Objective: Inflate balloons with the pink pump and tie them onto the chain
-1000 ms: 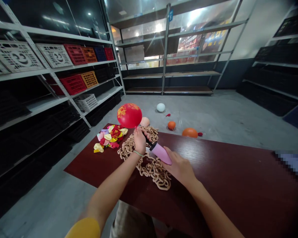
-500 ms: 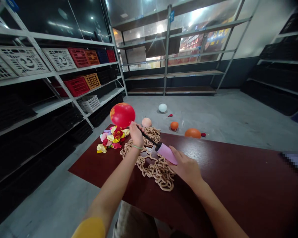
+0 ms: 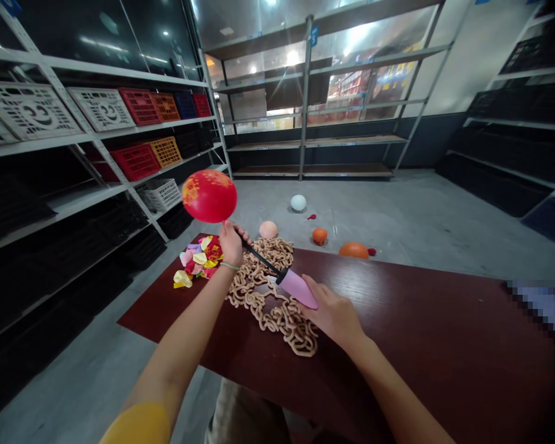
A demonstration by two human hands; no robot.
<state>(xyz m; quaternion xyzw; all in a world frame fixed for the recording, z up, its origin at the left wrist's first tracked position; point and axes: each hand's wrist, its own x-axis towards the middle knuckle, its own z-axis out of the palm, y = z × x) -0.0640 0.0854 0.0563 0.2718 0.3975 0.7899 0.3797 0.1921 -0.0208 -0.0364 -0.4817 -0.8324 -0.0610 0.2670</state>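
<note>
A red balloon with gold print (image 3: 209, 196) is inflated and sits above my left hand (image 3: 232, 244). Closed fingers of that hand wrap round the balloon's neck and the far end of a balloon pump's black rod; the join itself is hidden. My right hand (image 3: 333, 311) grips the pump's pink barrel (image 3: 298, 290), and a length of black rod shows between the two hands. Beneath the pump lies a heap of beige, twisted long balloons (image 3: 277, 314). Left of it is a pile of colourful uninflated balloons (image 3: 198, 260).
The dark red table (image 3: 398, 320) spans the front. Beyond it, on the floor, are a white balloon (image 3: 298, 203), orange balloons (image 3: 319, 235) and a peach balloon (image 3: 268, 230). Shelving with crates (image 3: 136, 161) stands left; more racks (image 3: 304, 123) are behind. A blurred flat object (image 3: 543, 305) lies at right.
Both hands have shifted left with the pump, the left one further, so slightly more rod shows. The red balloon has moved up and left and looks a bit larger. The view has shifted slightly.
</note>
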